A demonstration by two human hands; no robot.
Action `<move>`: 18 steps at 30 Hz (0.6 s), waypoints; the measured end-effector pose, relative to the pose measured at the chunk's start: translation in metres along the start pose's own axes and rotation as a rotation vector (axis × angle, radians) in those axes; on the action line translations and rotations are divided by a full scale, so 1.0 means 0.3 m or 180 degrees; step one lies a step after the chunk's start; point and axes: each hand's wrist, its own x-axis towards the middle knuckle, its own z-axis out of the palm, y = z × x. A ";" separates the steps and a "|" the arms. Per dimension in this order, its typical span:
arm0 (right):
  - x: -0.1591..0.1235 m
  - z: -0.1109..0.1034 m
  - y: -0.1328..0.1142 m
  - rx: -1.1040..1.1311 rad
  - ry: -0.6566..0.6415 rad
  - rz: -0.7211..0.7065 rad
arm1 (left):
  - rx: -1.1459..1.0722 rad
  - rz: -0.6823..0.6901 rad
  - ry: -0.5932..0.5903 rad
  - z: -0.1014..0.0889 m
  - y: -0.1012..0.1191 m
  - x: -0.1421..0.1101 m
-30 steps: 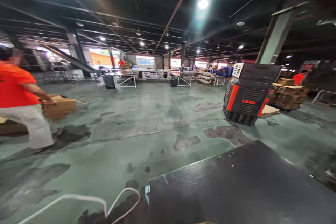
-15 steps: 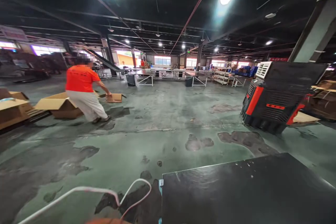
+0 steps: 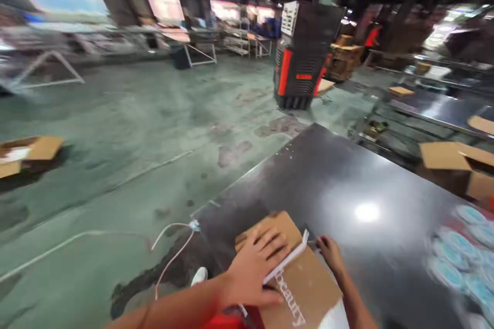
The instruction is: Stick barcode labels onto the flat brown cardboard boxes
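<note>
Left hand (image 3: 257, 264) lies flat, palm down, fingers spread on a flat cardboard carton (image 3: 304, 288). Not clenched, open-hand contact only. Right hand (image 3: 330, 253) sits at the carton's far-right edge, just past a raised white strip (image 3: 288, 258). Its fingertips (image 3: 323, 243) are partly hidden behind that strip, so can't tell if it is pinching the strip, the carton edge or nothing.

Carton lies on a black tabletop (image 3: 347, 175), near the table's near corner, tilted in frame. White printed lettering (image 3: 285, 298) on it is cut off by the hand and too skewed to read reliably. Lower end runs out of frame, with something white (image 3: 332, 316) at its bottom edge, unidentifiable.

Right side of table: stacked round blue-and-white items (image 3: 450, 252), motion-blurred, exact kind unclear. Beyond the table edge: open cardboard box (image 3: 453, 167), cut off by the frame. Under the left forearm, a white cable (image 3: 173, 247) runs off the table corner onto the floor. Whole view is tilted and smeared; background detail unreliable.
</note>
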 end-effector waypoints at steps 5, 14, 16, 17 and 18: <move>-0.143 -0.048 0.046 0.0465 0.0938 0.0411 | 0.0025 -0.0049 0.0009 0.037 -0.013 -0.003; -0.764 0.024 0.028 0.1644 0.2999 0.0308 | -0.0737 0.1366 0.0079 -0.076 -0.024 -0.138; -0.878 0.115 0.049 0.1774 0.3419 0.0543 | -0.1019 0.2240 -0.0321 -0.097 -0.070 -0.244; -0.920 0.164 0.059 0.1840 0.3578 0.0736 | -0.1146 0.2585 -0.0505 -0.092 -0.109 -0.299; -0.951 0.213 0.066 0.1910 0.3668 0.0932 | -0.1332 0.2628 -0.0547 -0.076 -0.156 -0.350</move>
